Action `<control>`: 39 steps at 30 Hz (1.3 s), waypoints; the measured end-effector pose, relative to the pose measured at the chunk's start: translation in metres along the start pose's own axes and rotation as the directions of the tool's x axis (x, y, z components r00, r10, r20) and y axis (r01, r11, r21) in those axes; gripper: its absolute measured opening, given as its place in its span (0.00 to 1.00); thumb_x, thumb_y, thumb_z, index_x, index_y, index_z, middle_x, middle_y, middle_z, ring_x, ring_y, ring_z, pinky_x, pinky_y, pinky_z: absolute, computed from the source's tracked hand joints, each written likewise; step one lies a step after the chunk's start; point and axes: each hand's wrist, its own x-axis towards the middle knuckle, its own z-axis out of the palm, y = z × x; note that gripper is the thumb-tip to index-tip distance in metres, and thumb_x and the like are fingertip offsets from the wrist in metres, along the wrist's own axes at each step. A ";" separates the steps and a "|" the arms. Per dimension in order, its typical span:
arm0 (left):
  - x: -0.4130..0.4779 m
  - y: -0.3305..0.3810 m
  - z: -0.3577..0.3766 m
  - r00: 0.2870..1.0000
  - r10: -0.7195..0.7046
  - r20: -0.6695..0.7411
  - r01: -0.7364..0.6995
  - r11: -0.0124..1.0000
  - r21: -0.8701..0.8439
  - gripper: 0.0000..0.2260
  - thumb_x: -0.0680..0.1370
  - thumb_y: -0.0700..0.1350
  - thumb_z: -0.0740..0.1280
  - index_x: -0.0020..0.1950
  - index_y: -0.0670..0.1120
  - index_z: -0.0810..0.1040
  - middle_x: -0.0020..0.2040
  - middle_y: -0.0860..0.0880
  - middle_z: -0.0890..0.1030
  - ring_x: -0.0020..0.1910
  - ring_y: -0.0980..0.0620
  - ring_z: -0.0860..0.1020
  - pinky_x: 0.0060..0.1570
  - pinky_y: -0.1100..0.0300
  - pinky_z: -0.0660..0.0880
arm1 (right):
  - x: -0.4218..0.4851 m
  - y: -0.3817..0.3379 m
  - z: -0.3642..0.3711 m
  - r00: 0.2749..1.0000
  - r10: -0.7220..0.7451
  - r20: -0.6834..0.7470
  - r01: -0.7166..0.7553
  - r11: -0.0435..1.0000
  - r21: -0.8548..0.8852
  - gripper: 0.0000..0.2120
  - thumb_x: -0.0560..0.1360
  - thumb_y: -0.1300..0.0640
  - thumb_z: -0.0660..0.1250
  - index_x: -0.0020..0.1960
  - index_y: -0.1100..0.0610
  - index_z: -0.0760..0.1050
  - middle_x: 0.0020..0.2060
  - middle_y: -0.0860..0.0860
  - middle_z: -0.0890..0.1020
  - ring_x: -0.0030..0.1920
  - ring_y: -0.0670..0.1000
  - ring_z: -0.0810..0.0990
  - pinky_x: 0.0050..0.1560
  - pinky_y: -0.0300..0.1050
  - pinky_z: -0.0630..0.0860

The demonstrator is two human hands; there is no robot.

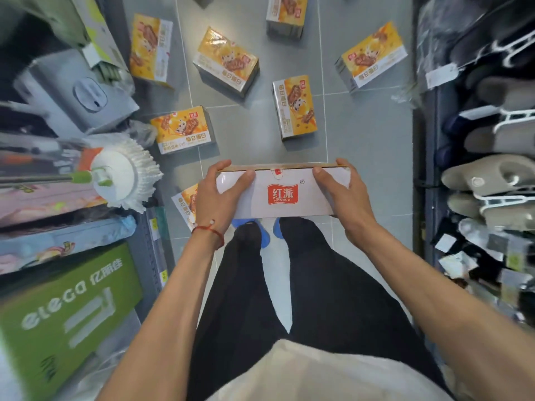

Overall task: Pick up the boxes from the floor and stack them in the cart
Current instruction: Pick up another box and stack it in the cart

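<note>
I hold one box [282,193] in front of me above my feet, its white side with a red logo facing up. My left hand [224,195] grips its left end, thumb on top and fingers over the far edge. My right hand [344,195] grips the right end the same way. Several orange-and-white boxes lie scattered on the grey tiled floor ahead, the nearest ones at the left [183,130] and the middle right [295,107]. Another box [185,202] lies partly hidden under my left wrist. No cart is in view.
The aisle is narrow. On the left, shelves hold a white mop head [124,175], a green carton [66,308] and a grey appliance [78,91]. On the right, racks carry slippers [489,175] and packaged goods.
</note>
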 end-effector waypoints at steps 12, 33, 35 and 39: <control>-0.062 0.045 -0.046 0.978 0.125 0.168 -0.129 0.992 0.011 0.18 0.74 0.64 0.68 0.60 0.60 0.71 0.56 0.50 0.80 0.53 0.49 0.80 0.52 0.52 0.78 | -0.117 -0.024 -0.013 0.989 0.025 -0.149 0.012 0.970 0.245 0.31 0.78 0.42 0.72 0.76 0.44 0.63 0.57 0.48 0.82 0.51 0.47 0.83 0.35 0.37 0.80; -0.173 0.024 -0.042 0.743 0.213 0.634 -0.484 0.826 0.290 0.12 0.80 0.59 0.64 0.62 0.60 0.72 0.55 0.50 0.77 0.54 0.47 0.79 0.58 0.46 0.79 | -0.310 0.113 0.028 0.808 0.374 -0.456 0.113 0.660 0.743 0.31 0.77 0.41 0.72 0.76 0.44 0.65 0.57 0.45 0.81 0.55 0.47 0.81 0.56 0.49 0.80; -0.193 0.014 -0.031 0.705 0.206 0.678 -0.522 0.798 0.300 0.10 0.78 0.62 0.64 0.59 0.63 0.72 0.55 0.51 0.78 0.54 0.46 0.80 0.58 0.45 0.79 | -0.326 0.138 0.029 0.775 0.428 -0.465 0.129 0.612 0.780 0.33 0.76 0.40 0.73 0.76 0.44 0.65 0.59 0.45 0.80 0.57 0.47 0.80 0.60 0.52 0.79; -0.241 -0.016 -0.007 0.649 0.213 0.730 -0.585 0.753 0.301 0.08 0.80 0.57 0.66 0.58 0.60 0.74 0.54 0.51 0.78 0.51 0.49 0.79 0.47 0.56 0.77 | -0.363 0.196 0.030 0.727 0.498 -0.473 0.192 0.515 0.836 0.39 0.70 0.35 0.75 0.77 0.41 0.66 0.65 0.46 0.79 0.60 0.50 0.81 0.66 0.58 0.78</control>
